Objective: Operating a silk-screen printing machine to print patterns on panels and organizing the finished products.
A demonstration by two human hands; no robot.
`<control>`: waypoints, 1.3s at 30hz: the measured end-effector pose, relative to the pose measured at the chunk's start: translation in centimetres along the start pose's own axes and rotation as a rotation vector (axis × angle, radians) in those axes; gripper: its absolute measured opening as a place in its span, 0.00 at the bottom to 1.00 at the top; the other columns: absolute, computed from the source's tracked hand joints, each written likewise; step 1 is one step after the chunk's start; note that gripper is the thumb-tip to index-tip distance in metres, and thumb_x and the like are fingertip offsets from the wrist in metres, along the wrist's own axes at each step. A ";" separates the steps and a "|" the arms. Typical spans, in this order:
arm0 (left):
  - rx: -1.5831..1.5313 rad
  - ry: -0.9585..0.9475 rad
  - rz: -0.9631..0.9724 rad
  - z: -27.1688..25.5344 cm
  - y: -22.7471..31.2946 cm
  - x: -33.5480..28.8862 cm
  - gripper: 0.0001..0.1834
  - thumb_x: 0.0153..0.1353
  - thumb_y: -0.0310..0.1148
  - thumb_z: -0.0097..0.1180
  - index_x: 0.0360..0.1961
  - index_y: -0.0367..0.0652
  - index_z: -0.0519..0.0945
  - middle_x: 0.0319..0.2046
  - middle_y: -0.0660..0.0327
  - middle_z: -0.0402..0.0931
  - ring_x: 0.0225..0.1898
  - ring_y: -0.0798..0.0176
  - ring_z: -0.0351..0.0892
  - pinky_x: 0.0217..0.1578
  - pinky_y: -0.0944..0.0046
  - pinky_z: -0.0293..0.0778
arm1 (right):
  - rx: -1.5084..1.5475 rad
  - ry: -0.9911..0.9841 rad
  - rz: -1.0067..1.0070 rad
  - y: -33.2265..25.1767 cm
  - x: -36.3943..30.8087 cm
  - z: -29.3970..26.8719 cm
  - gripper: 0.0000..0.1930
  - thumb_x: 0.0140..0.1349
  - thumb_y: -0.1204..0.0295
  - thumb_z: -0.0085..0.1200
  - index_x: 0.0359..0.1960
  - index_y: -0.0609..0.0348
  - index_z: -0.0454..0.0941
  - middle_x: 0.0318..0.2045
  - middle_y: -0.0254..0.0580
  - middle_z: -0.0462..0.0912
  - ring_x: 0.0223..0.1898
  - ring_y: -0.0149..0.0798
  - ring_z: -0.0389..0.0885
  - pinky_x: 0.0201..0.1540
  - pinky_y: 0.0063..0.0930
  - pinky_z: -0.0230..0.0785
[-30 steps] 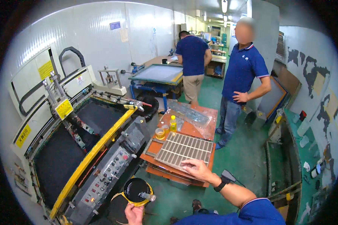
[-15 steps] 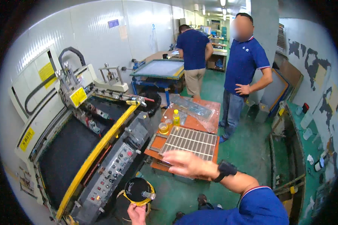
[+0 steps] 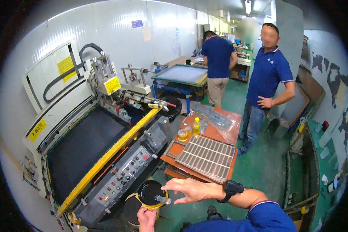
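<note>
My left hand [image 3: 146, 217] grips the yellow-rimmed rim of a round tub [image 3: 152, 206] from the near side. Thick black ink [image 3: 149, 191] fills the tub and hides its bottom. A greyish handle-like piece [image 3: 163, 200] sticks out over the tub's right side; the rest of that tool is hidden. My right hand [image 3: 193, 191], with a black band on its wrist, hovers just right of the tub. Its thumb and fingers are apart with nothing between them, close to the handle-like piece.
At left stands a screen-printing machine with a yellow frame bar [image 3: 112, 158] and control panel [image 3: 121, 178]. Ahead, an orange table [image 3: 170, 154] bears a slotted panel [image 3: 208, 154], a yellow bottle [image 3: 197, 125] and tape rolls [image 3: 182, 135]. Two people in blue shirts stand beyond.
My right hand has come down from over the slotted panel to beside the tub. My left hand still holds the tub. The whole view has shifted.
</note>
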State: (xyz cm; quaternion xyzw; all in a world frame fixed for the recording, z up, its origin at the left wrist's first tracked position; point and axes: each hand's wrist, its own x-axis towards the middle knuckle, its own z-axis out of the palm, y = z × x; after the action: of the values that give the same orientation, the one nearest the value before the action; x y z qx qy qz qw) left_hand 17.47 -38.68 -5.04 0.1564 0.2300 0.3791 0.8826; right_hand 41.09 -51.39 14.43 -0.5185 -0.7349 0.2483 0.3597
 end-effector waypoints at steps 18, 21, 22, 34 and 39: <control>0.019 -0.052 -0.060 1.7 -0.5 0.5 0.23 0.51 0.27 0.46 0.51 0.38 0.70 0.49 0.55 0.74 0.51 0.56 0.74 0.53 0.53 0.70 | -0.205 -0.122 -0.225 1.6 3.6 0.5 0.16 0.56 0.68 0.58 0.43 0.64 0.74 0.36 0.50 0.76 0.39 0.54 0.77 0.41 0.42 0.71; 0.026 -0.060 -0.080 2.6 -0.9 0.3 0.20 0.51 0.26 0.47 0.48 0.38 0.74 0.49 0.56 0.75 0.51 0.55 0.75 0.54 0.54 0.70 | -0.173 -0.123 -0.210 1.3 4.3 0.1 0.17 0.55 0.69 0.59 0.43 0.65 0.74 0.35 0.51 0.76 0.39 0.54 0.77 0.40 0.43 0.70; 0.024 -0.058 -0.081 2.6 -0.9 0.3 0.20 0.51 0.26 0.47 0.48 0.38 0.74 0.49 0.56 0.75 0.51 0.55 0.75 0.54 0.54 0.70 | -0.172 -0.125 -0.208 1.4 4.5 0.1 0.17 0.55 0.69 0.59 0.43 0.65 0.74 0.35 0.51 0.76 0.39 0.54 0.77 0.40 0.43 0.70; 0.061 -0.102 -0.072 3.2 -0.8 0.4 0.25 0.50 0.27 0.45 0.53 0.37 0.69 0.51 0.55 0.74 0.50 0.57 0.74 0.52 0.56 0.70 | -0.305 -0.231 -0.095 1.1 5.0 -1.3 0.14 0.54 0.69 0.59 0.39 0.64 0.76 0.34 0.52 0.77 0.37 0.55 0.78 0.39 0.44 0.70; 0.087 -0.097 -0.074 3.0 -0.9 0.8 0.25 0.50 0.28 0.45 0.53 0.37 0.69 0.51 0.55 0.74 0.51 0.57 0.74 0.52 0.56 0.70 | -0.261 -0.139 -0.162 1.7 5.0 -1.3 0.15 0.50 0.66 0.62 0.33 0.65 0.76 0.29 0.53 0.77 0.34 0.56 0.78 0.35 0.44 0.71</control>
State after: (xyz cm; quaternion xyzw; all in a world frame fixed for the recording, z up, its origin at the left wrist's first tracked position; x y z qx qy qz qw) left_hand 20.04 -38.96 -3.16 0.2041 0.2089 0.3281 0.8984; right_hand 42.07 -46.16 15.36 -0.4817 -0.8232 0.1563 0.2567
